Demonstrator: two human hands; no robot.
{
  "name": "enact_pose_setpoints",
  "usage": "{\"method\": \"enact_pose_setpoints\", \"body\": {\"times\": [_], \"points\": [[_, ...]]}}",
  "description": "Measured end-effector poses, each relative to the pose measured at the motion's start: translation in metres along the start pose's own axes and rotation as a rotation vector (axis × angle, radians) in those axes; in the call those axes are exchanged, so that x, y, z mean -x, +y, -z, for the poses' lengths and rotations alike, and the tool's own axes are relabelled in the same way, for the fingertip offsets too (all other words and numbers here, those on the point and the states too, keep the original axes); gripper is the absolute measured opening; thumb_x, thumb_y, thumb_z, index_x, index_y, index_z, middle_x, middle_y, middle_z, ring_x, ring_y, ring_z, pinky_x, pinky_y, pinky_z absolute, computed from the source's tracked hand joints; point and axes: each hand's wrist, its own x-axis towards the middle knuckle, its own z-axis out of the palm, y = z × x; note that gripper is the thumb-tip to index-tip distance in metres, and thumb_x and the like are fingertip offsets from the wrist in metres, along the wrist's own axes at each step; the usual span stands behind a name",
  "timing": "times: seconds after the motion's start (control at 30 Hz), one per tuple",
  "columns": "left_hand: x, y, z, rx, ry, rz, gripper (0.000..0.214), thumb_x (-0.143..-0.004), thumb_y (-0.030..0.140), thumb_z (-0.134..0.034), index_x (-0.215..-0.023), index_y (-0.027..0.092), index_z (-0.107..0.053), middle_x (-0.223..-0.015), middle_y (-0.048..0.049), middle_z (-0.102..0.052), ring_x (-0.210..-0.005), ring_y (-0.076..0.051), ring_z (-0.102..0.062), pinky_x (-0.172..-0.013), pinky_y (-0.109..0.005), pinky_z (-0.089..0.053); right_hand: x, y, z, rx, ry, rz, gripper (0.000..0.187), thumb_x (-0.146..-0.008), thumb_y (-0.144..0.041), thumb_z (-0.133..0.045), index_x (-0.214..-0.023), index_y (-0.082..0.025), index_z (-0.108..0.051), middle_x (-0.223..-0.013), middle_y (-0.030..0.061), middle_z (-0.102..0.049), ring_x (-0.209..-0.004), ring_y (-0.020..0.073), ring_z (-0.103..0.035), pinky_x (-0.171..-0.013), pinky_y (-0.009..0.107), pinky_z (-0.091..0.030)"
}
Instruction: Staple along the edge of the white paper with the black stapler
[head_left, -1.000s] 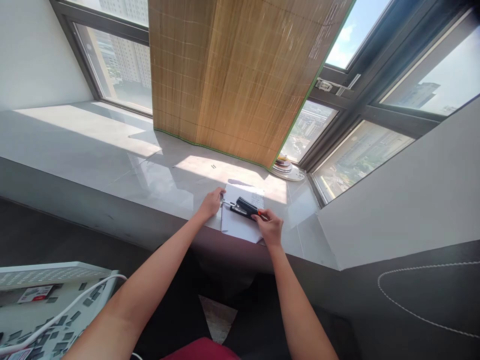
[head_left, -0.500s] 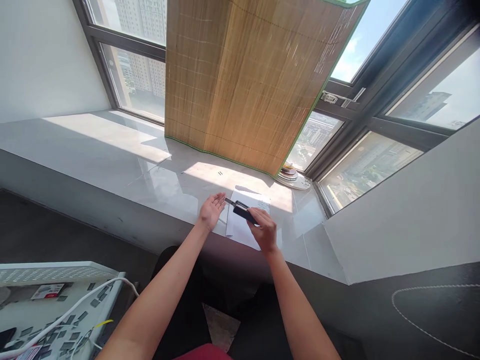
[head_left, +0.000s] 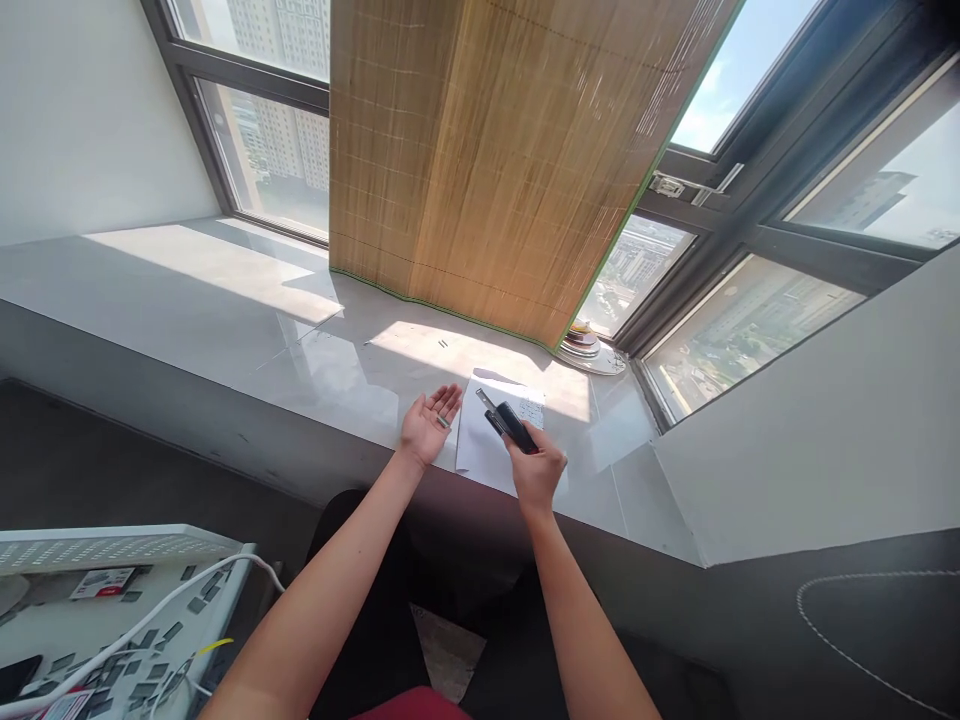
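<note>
My left hand (head_left: 429,425) is palm up with its fingers stretched out. A short, greyish strip of staples (head_left: 443,422) lies loose across those fingers. Gripped in my right hand (head_left: 538,470) is a black stapler (head_left: 514,422), its metal magazine end pointing up and left toward the window. A gap separates the stapler from my left hand. Beneath the stapler, a white sheet of paper (head_left: 476,445) with handwriting near its right edge rests on the tiled sill (head_left: 352,390). Two small strips that look like staples (head_left: 442,343) lie farther back in the sunlight.
A bamboo blind (head_left: 480,170) hangs in front of the window. Stacked plates or lids (head_left: 589,350) stand in the sill's right corner. At lower left is a white cart (head_left: 172,545) with a cable (head_left: 150,615) and scattered grey pieces.
My right hand has drawn the stapler rightward, away from my left hand, and tilted it more upright. My left palm has turned upward, and a staple strip now shows on its fingers.
</note>
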Motion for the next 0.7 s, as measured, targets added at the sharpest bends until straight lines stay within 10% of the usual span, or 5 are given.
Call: {"method": "enact_pose_setpoints", "body": {"times": [0.13,0.27,0.47,0.7], "points": [[0.000,-0.001,-0.001,0.123,0.050,0.002,0.040,-0.109,0.031,-0.037,-0.124,0.011,-0.068,-0.145,-0.0181,-0.065,-0.140,-0.025,-0.060,-0.120,-0.042,-0.049,-0.005,0.010,0.007,0.021,-0.145,-0.179,0.041,-0.080,-0.050,-0.079,-0.106,-0.018,-0.083,-0.091,0.0086,-0.080,-0.083,0.0299,-0.072,-0.080,0.039,-0.058],[0.001,0.000,-0.003,0.166,0.078,0.011,0.037,-0.108,0.028,-0.040,-0.122,0.010,-0.069,-0.138,-0.0184,-0.070,-0.137,-0.026,-0.062,-0.118,-0.042,-0.051,-0.002,-0.016,0.004,0.106,-0.021,0.071,0.029,-0.091,-0.038,-0.074,-0.113,-0.020,-0.080,-0.110,0.0123,-0.076,-0.106,0.0298,-0.067,-0.097,0.043,-0.053],[-0.001,0.001,0.000,0.110,0.102,-0.031,0.037,-0.107,0.027,-0.038,-0.111,0.012,-0.071,-0.132,-0.0181,-0.073,-0.134,-0.025,-0.065,-0.119,-0.045,-0.049,0.010,-0.071,-0.052,0.019,-0.407,0.203,0.016,-0.093,-0.011,-0.069,-0.098,-0.023,-0.080,-0.099,0.0058,-0.071,-0.097,0.0203,-0.065,-0.089,0.030,-0.052],[-0.006,0.000,0.002,0.024,0.101,-0.062,0.036,-0.105,0.025,-0.038,-0.097,0.013,-0.071,-0.113,-0.0154,-0.079,-0.114,-0.024,-0.075,-0.112,-0.047,-0.052,0.010,-0.069,-0.083,0.032,-0.466,0.207,0.022,-0.090,-0.003,-0.067,-0.084,-0.020,-0.078,-0.091,0.0052,-0.068,-0.093,0.0199,-0.063,-0.085,0.028,-0.051]]}}
